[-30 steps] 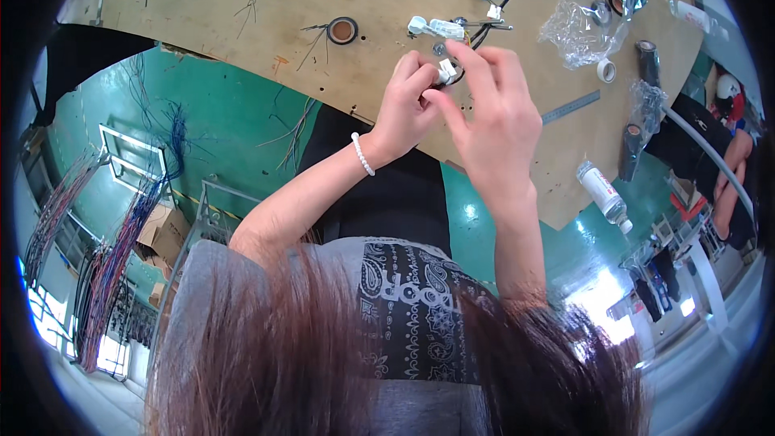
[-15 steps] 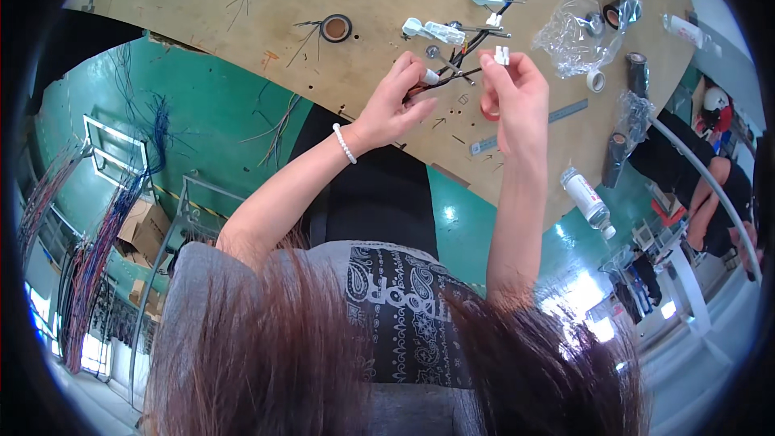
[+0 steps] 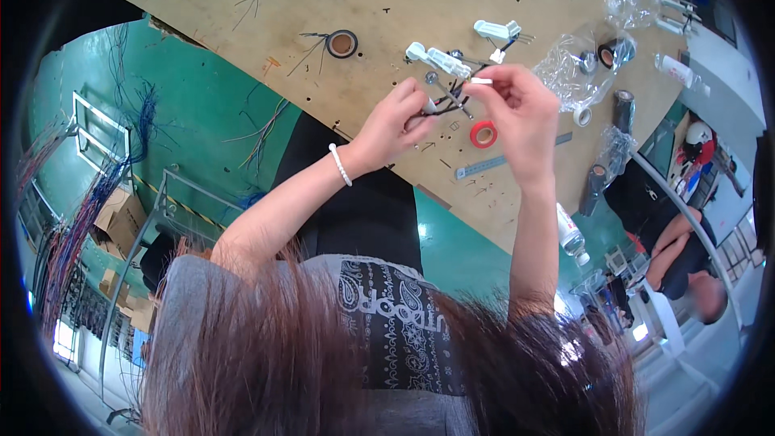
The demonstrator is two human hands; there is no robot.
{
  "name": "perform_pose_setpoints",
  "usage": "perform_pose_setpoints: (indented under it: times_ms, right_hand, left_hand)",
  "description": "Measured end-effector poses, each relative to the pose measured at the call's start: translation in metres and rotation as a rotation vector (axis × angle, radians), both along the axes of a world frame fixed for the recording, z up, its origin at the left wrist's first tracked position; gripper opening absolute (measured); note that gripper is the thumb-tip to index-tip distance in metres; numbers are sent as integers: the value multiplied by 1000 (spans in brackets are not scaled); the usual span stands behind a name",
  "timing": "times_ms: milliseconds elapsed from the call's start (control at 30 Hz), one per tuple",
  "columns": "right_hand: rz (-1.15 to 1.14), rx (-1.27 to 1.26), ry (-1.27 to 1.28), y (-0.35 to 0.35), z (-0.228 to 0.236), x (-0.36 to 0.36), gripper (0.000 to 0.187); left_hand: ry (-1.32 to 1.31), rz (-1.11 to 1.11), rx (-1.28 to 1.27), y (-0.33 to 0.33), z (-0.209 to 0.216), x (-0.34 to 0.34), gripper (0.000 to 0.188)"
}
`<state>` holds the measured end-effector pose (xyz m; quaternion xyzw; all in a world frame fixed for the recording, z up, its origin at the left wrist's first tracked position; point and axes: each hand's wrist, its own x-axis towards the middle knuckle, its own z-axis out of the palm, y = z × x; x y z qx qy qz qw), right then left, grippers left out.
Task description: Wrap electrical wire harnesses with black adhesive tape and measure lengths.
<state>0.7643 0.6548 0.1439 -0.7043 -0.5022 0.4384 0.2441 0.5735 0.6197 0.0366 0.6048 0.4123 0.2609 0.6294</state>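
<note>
My right hand [image 3: 523,117] pinches a small white plastic connector [image 3: 481,81] between thumb and fingertips, just above the work board. To its left, my left hand [image 3: 395,123] is closed around the near end of a black wire harness [image 3: 449,105]; a whitish piece shows by its fingertips, too small to name. Metal pins stand among the wires between my hands. Just beyond lies a pale blue plastic clamp fixture [image 3: 440,59], with a second pale fixture [image 3: 496,30] farther right. My right fingers partly hide the harness's far end.
On the wooden board [image 3: 363,0] lie a red tape roll [image 3: 483,134], a metal ruler [image 3: 484,166], a black tape roll [image 3: 342,44] and crumpled clear plastic [image 3: 565,73]. A water bottle [image 3: 571,236] is by the right edge. Another person [image 3: 682,250] sits at right.
My right hand has moved nearer and beyond the pins, and the connector has turned from upright to lying flat. The red tape roll has come into fuller view. The whole view has shifted slightly.
</note>
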Motion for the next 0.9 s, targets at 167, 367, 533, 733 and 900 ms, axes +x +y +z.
perform_pose_setpoints:
  times_ms: [167,367,533,733,900]
  right_hand:
    - [247,260,-183,19,-10,-22,10]
    - [104,-47,58,22,-5,-22,12]
    - [169,55,-218,28,-3,-26,18]
    - [264,-15,-568,35,-7,-35,24]
    - [204,91,-486,21,-12,-42,21]
  left_hand:
    - [1,13,211,7,6,2,19]
    - [-42,-1,57,6,9,0,18]
    - [-67,18,-23,4,12,-1,17]
    - [-40,130,43,-2,12,0,17]
    - [-6,108,41,-6,16,1,17]
